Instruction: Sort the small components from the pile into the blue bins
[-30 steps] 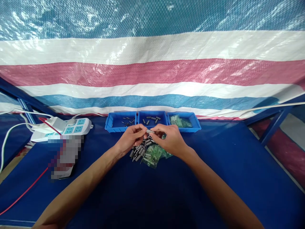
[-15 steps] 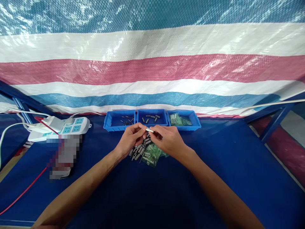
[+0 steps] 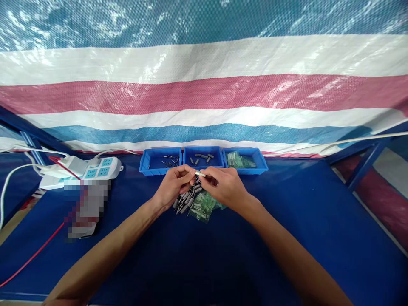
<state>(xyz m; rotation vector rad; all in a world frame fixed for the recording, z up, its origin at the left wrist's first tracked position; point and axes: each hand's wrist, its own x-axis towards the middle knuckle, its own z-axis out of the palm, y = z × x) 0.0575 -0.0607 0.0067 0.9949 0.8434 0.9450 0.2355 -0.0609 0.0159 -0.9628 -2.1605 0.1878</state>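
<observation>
At far left on the dark blue cloth-covered surface (image 3: 134, 212) we see a white plastic power strip with teal sockets (image 3: 98, 168). Right of it, a row of three blue plastic trays (image 3: 144, 164) stands side by side. Just in front of the trays, our left hand (image 3: 172, 187) meets our right hand (image 3: 226, 187) above a loose pile of small grey cylinders (image 3: 185, 203) and some clear green-tinted packets (image 3: 204, 207). Between the hands we hold one pale grey cylinder (image 3: 200, 174), lying level. The left grip is pinched closed on its left end and the right grip on its right end.
</observation>
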